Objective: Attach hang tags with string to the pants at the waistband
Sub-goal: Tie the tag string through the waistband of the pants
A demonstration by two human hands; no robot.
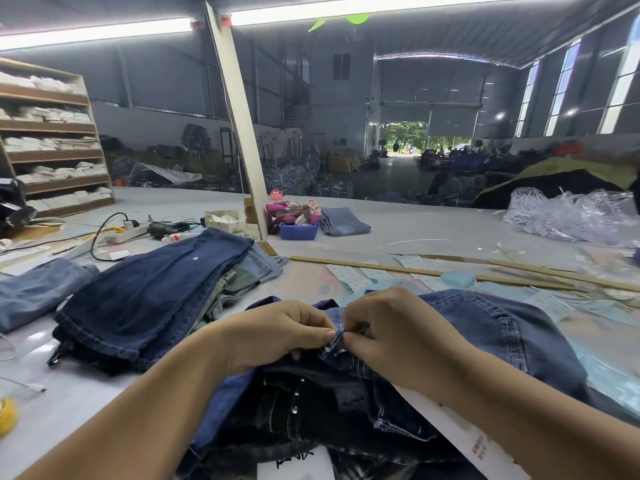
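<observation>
Both my forearms enter from the lower edge, bare, and converge toward the middle. My left hand (277, 336) lies knuckles up, its fingers curled and its thumb and fingertips pinching at the point where the two hands meet. My right hand (391, 327) faces it, back uppermost, fingers bent inward, fingertips pinching at the same spot. The two hands touch at the fingertips, wrists level.
</observation>
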